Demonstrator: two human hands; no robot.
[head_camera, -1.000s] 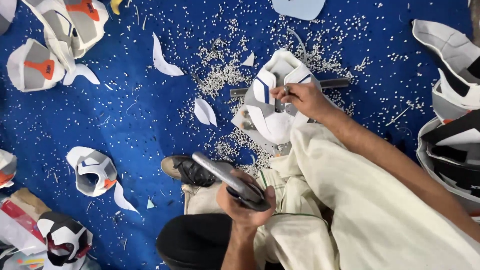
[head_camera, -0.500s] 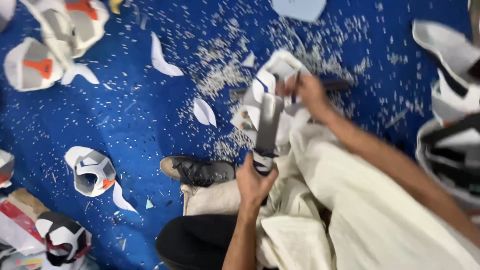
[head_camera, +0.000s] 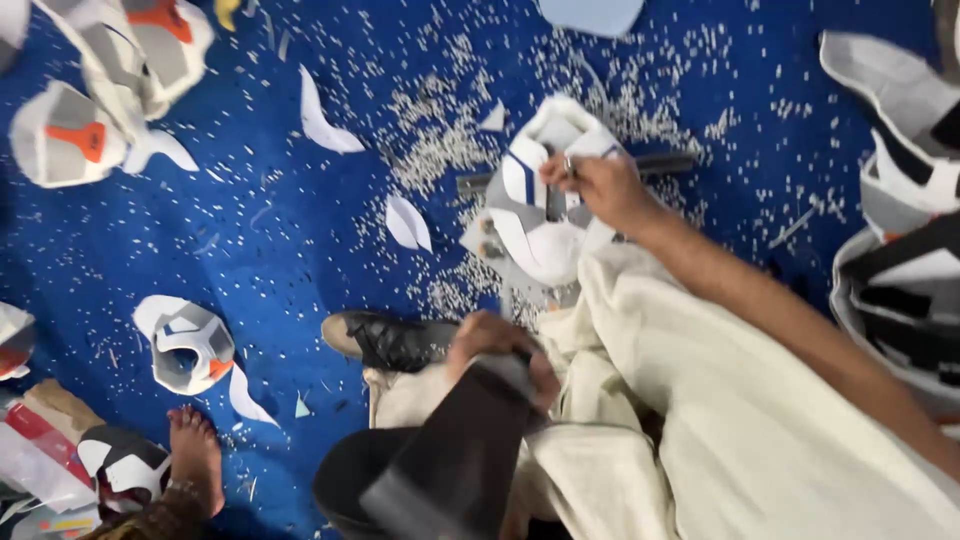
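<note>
My right hand (head_camera: 603, 190) pinches a small metal punch (head_camera: 566, 168) upright on a white, grey and blue shoe upper (head_camera: 545, 235). The upper lies over a metal bar (head_camera: 665, 162) on the blue floor (head_camera: 250, 230). My left hand (head_camera: 497, 352) is shut on a dark flat bar (head_camera: 450, 455). It holds the bar raised close to the camera, above my lap and well back from the upper. Cream cloth (head_camera: 750, 420) covers my legs.
White punched bits litter the floor around the upper. More shoe uppers lie at the top left (head_camera: 85, 140), left (head_camera: 185, 340) and stacked at the right (head_camera: 900, 200). A black shoe (head_camera: 390, 340) sits by my knee. Another person's bare foot (head_camera: 195, 455) is at lower left.
Half a second ago my left hand had the dark bar down at the punch on the upper. The bar is now drawn back up toward the camera. My right hand stays on the punch.
</note>
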